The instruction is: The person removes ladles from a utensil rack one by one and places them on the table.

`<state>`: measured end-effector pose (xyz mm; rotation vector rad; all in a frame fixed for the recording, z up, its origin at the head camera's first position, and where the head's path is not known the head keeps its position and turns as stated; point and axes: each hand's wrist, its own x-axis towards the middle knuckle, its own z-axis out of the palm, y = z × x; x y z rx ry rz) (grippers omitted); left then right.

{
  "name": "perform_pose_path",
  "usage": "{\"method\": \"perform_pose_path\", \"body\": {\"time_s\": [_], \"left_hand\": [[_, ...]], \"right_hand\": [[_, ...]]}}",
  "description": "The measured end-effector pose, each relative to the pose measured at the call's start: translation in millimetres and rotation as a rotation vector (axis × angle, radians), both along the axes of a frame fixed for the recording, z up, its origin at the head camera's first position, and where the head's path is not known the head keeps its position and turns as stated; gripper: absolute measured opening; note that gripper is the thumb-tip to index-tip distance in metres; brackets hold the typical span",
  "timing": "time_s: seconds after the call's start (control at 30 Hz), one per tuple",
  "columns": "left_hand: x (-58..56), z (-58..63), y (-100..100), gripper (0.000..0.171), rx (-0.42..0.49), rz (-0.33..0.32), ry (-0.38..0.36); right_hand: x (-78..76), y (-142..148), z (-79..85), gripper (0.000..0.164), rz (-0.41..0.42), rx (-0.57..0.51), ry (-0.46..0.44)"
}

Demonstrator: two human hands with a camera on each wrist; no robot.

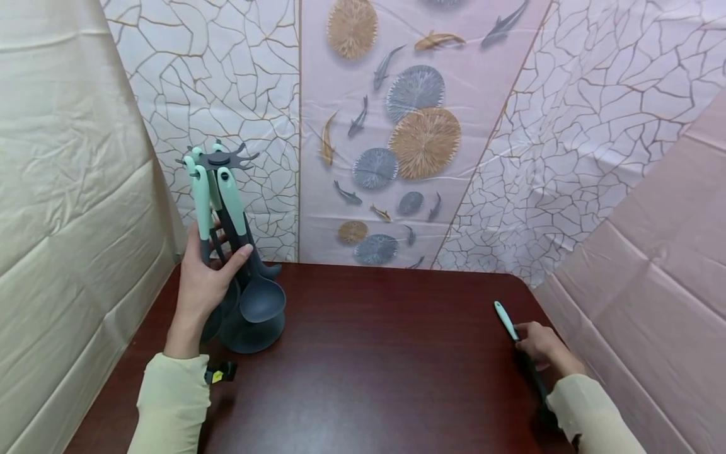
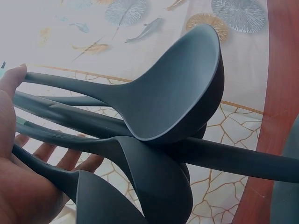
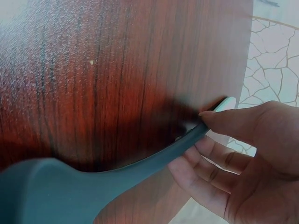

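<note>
1. Patterned cloth hangs behind a dark red worktop.
2. Over on the left, the left hand curls part-closed round the hanging utensils on their stand; a light, steady hold should keep it from tipping.
3. Near the worktop's right edge, the right hand pinches a mint-handled utensil, thumb against fingers; I can't tell whether it's raised. Gripping mid-length would probably balance it best.

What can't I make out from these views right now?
Right wrist: the held utensil has its head cut off by the left and bottom edges; in the head view, a sleeve and shadow obscure that end.
Left wrist: the lowest utensil has its head cut off by the bottom edge.
Head: the rear utensil is mostly hidden by the ladle.
</note>
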<state>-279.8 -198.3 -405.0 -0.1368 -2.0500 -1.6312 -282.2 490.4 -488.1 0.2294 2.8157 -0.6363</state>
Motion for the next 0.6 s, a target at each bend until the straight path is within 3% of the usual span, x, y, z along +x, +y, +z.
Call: {"method": "perform_pose_path", "body": {"time_s": [0.6], "left_hand": [[0.2, -0.9, -1.8, 0.086, -0.005, -0.017, 0.024]], "right_hand": [[1.9, -5.4, 4.3, 0.055, -0.012, 0.035, -0.007]]}}
